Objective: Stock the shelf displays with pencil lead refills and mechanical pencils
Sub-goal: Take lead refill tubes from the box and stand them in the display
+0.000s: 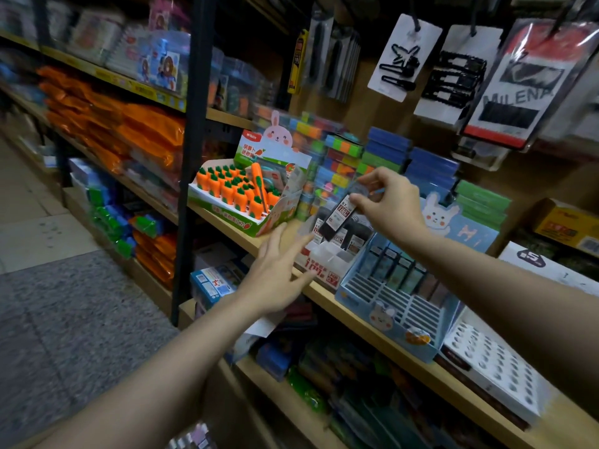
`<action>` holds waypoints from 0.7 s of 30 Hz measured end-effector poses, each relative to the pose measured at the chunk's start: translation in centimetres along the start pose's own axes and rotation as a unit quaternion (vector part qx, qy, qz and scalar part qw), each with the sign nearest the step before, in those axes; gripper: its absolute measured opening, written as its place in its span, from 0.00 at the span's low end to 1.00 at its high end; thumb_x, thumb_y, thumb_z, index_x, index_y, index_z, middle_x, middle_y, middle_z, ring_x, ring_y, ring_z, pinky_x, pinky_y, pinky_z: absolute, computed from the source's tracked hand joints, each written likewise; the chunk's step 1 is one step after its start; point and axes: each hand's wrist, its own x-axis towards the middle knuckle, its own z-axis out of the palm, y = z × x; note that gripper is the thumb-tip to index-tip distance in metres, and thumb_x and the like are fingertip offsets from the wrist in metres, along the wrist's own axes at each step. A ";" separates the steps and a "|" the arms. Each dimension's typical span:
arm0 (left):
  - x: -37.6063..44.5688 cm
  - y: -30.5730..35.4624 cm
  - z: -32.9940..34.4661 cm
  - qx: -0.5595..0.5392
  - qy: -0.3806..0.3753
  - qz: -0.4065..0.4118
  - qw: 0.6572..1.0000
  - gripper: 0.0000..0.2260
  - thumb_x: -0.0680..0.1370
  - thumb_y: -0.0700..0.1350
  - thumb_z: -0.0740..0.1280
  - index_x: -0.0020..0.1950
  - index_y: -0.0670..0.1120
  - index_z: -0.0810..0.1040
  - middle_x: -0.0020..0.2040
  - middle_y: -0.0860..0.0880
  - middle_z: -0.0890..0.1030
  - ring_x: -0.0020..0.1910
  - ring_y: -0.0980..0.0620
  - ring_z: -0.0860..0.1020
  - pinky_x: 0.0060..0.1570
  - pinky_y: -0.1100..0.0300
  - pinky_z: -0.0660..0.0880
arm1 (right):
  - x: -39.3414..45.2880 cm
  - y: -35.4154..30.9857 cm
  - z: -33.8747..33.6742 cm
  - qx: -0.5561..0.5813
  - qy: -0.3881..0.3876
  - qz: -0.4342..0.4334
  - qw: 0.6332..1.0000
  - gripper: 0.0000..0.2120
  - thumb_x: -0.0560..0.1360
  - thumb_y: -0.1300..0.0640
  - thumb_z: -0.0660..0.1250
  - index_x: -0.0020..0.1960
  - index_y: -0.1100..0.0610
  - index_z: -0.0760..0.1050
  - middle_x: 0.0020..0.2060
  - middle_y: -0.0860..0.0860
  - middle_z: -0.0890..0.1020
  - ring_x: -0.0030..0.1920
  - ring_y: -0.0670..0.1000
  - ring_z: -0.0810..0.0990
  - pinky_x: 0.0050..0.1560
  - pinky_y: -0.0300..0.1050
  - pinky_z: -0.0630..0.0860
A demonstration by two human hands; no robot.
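Note:
My right hand (387, 202) pinches a black pencil lead refill pack (337, 218) with a red and white label, holding it tilted just above the white and red lead refill display box (319, 268) on the wooden shelf (327, 296). More refill packs stand in that box's back rows. My left hand (278, 273) is flat with fingers spread, its fingertips at the box's left front corner. To the right sits a blue rabbit display box (392, 303) with a few dark mechanical pencils at its back and mostly bare slots.
A carrot eraser display box (246, 196) stands left of the refill box. Stacked coloured boxes (343, 157) fill the shelf's back. A white tray with round holes (492, 367) lies at the right. Hair clip cards (453, 66) hang above. Grey floor (64, 319) lies to the left.

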 end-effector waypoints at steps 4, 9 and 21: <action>0.8 -0.1 0.7 -0.007 -0.019 0.015 1.000 0.29 0.80 0.58 0.62 0.76 0.66 0.52 0.79 0.53 0.37 0.78 0.49 0.42 0.74 0.48 0.53 | 1.0 0.9 3.1 -0.030 -0.010 -0.027 0.999 0.09 0.73 0.57 0.74 0.51 0.54 0.78 0.44 0.48 0.79 0.44 0.48 0.78 0.45 0.43 0.76; 1.1 -0.4 1.8 -0.012 -0.007 0.030 0.999 0.26 0.79 0.55 0.63 0.76 0.63 0.57 0.79 0.55 0.38 0.79 0.50 0.47 0.73 0.50 0.58 | 2.2 1.6 4.7 -0.041 0.000 -0.033 0.999 0.10 0.73 0.55 0.74 0.52 0.55 0.80 0.44 0.46 0.79 0.47 0.49 0.79 0.49 0.46 0.77; 0.4 -0.7 1.5 -0.043 -0.025 0.057 0.997 0.25 0.79 0.57 0.63 0.74 0.68 0.57 0.78 0.61 0.36 0.78 0.53 0.49 0.69 0.51 0.64 | 1.3 1.8 6.6 -0.132 -0.042 -0.074 0.988 0.13 0.70 0.53 0.76 0.53 0.55 0.83 0.48 0.52 0.85 0.45 0.50 0.82 0.48 0.51 0.80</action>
